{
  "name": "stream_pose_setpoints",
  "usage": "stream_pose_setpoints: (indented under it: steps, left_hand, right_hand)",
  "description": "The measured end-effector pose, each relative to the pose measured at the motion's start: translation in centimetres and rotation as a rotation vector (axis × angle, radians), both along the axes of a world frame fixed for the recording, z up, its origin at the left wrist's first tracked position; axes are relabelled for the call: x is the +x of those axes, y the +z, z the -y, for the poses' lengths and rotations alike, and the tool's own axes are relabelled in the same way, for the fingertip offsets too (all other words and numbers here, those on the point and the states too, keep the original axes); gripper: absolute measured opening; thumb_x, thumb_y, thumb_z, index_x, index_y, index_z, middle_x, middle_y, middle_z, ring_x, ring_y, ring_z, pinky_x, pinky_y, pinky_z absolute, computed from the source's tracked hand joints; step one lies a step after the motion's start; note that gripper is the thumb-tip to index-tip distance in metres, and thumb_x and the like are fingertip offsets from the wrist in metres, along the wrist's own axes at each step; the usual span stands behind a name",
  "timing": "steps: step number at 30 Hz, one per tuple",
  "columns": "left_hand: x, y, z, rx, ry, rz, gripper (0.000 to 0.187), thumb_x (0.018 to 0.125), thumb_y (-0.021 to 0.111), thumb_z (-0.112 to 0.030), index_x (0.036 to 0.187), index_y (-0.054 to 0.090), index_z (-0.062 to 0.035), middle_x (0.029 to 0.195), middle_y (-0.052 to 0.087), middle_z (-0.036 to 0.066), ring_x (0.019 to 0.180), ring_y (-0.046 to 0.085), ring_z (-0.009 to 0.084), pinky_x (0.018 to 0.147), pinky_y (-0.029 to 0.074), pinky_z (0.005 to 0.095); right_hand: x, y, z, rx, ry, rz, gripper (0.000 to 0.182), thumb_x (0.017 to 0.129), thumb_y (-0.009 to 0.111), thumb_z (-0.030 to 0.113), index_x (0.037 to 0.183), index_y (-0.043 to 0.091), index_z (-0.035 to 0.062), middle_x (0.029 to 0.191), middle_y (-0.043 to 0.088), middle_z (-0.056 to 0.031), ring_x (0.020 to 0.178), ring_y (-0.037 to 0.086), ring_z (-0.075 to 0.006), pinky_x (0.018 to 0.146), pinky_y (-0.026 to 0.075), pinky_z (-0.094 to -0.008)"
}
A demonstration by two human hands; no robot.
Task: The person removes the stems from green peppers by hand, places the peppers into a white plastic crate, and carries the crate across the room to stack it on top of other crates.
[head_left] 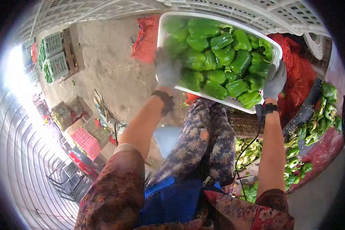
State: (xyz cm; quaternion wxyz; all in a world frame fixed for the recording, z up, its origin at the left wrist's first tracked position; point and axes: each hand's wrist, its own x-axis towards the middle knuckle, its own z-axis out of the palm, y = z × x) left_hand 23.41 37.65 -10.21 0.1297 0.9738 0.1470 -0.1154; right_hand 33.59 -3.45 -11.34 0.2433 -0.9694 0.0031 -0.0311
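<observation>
A white plastic crate (221, 101) is held up in front of my legs. Green bell peppers (214, 57) fill it. At its left side my left hand (168, 71), in a grey glove and smeared by motion, is closed on the edge. My right hand (275, 79), gloved too, grips the right end near the lower corner, its fingers partly hidden by the crate wall. A black band circles each wrist, and a thin dark cable hangs from the right one.
White crates (234, 11) rise along the top. Red mesh sacks (295, 88) lie at the right, another red sack (145, 38) on the floor. Loose peppers and leaves (295, 153) are heaped at the right. Filled crates (57, 65) stand on a pallet at the far left.
</observation>
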Motion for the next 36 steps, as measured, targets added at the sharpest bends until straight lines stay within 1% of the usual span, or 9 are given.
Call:
stream_pose_setpoints:
  steps: [3, 10, 14, 17, 24, 29, 32, 34, 36]
  left_hand:
    - [-1.6, -3.0, 0.0, -0.007, 0.315, -0.048, 0.087, 0.095, 0.05, -0.051, 0.157, 0.012, -0.0032, 0.163, 0.012, 0.023, 0.15, 0.012, 0.0414, 0.121, 0.012, 0.0541]
    - [0.2, -4.2, 1.2, 0.157, 0.412, -0.174, 0.088, 0.094, 0.054, -0.044, 0.157, 0.006, -0.0045, 0.163, 0.008, 0.025, 0.149, 0.007, 0.0478, 0.117, 0.011, 0.0633]
    - [-1.0, -3.2, -3.0, -0.161, 0.108, 0.023, 0.064, 0.097, 0.051, -0.035, 0.15, 0.035, -0.0031, 0.159, 0.022, 0.023, 0.146, 0.015, 0.047, 0.118, 0.016, 0.0587]
    - [-0.1, -4.9, -9.4, -0.905, 0.566, -0.019, 0.051, 0.1, 0.047, -0.036, 0.136, 0.051, -0.0004, 0.143, 0.046, 0.022, 0.134, 0.04, 0.0368, 0.113, 0.032, 0.0497]
    - [5.9, -3.3, -8.4, -0.634, 0.51, -0.314, 0.058, 0.097, 0.056, -0.047, 0.129, 0.054, 0.0011, 0.114, 0.064, 0.009, 0.103, 0.059, 0.0184, 0.091, 0.046, 0.0373]
    - [4.6, -8.4, -8.4, -0.355, 0.38, -0.033, 0.037, 0.098, 0.051, -0.036, 0.103, 0.065, -0.0018, 0.091, 0.067, 0.024, 0.084, 0.066, 0.0402, 0.075, 0.051, 0.0496]
    - [5.5, -6.6, -8.4, -0.325, 0.437, -0.045, 0.041, 0.095, 0.056, -0.042, 0.101, 0.065, -0.0023, 0.092, 0.066, 0.026, 0.09, 0.064, 0.0446, 0.079, 0.05, 0.0506]
    - [4.9, -6.5, -8.3, -0.428, 0.489, -0.054, 0.045, 0.093, 0.058, -0.046, 0.101, 0.065, -0.0021, 0.093, 0.066, 0.026, 0.093, 0.064, 0.0457, 0.081, 0.05, 0.0505]
    - [5.0, -6.2, -8.5, -0.418, 0.453, -0.027, 0.044, 0.093, 0.058, -0.045, 0.1, 0.065, -0.0022, 0.094, 0.067, 0.025, 0.093, 0.064, 0.0445, 0.081, 0.05, 0.0492]
  right_hand:
    - [-3.5, -6.1, 0.8, 0.349, -0.33, -0.252, 0.062, 0.103, 0.044, 0.041, 0.142, 0.039, -0.0068, 0.138, 0.049, -0.0319, 0.126, 0.048, -0.0478, 0.106, 0.039, -0.0475]
    - [-2.5, -2.8, -1.9, 0.148, -0.515, -0.375, 0.065, 0.102, 0.041, 0.048, 0.138, 0.044, -0.0053, 0.134, 0.054, -0.0305, 0.121, 0.052, -0.047, 0.1, 0.042, -0.0475]
    - [-2.5, -2.7, -2.0, 0.155, -0.546, -0.37, 0.07, 0.101, 0.039, 0.054, 0.138, 0.045, -0.005, 0.133, 0.055, -0.0306, 0.12, 0.054, -0.0456, 0.099, 0.043, -0.0476]
    - [-2.5, -4.0, -1.1, 0.123, -0.575, -0.384, 0.067, 0.1, 0.042, 0.056, 0.131, 0.053, -0.0022, 0.121, 0.063, -0.0275, 0.11, 0.06, -0.0447, 0.091, 0.046, -0.048]
    - [-2.2, -4.5, -0.7, 0.289, -0.655, -0.429, 0.073, 0.096, 0.046, 0.065, 0.105, 0.065, -0.0045, 0.097, 0.069, -0.0226, 0.087, 0.064, -0.0401, 0.08, 0.047, -0.0472]
    - [-2.2, -5.5, -0.3, 0.313, -0.736, -0.456, 0.082, 0.092, 0.047, 0.071, 0.11, 0.067, -0.0065, 0.096, 0.07, -0.0201, 0.084, 0.065, -0.034, 0.079, 0.048, -0.0439]
    - [-2.5, -10.3, 5.1, 0.4, -0.613, -0.542, 0.078, 0.092, 0.053, 0.065, 0.132, 0.057, -0.0019, 0.109, 0.069, -0.0174, 0.089, 0.066, -0.0293, 0.079, 0.053, -0.041]
    - [-1.7, -8.1, 3.2, 0.692, -0.851, -0.644, 0.077, 0.086, 0.058, 0.073, 0.11, 0.065, 0.0, 0.093, 0.065, -0.008, 0.08, 0.061, -0.0229, 0.074, 0.052, -0.0419]
    - [-1.6, -4.7, 0.3, 0.723, -0.88, -0.729, 0.081, 0.087, 0.057, 0.071, 0.129, 0.056, 0.0012, 0.11, 0.065, -0.0109, 0.091, 0.064, -0.0233, 0.081, 0.053, -0.0374]
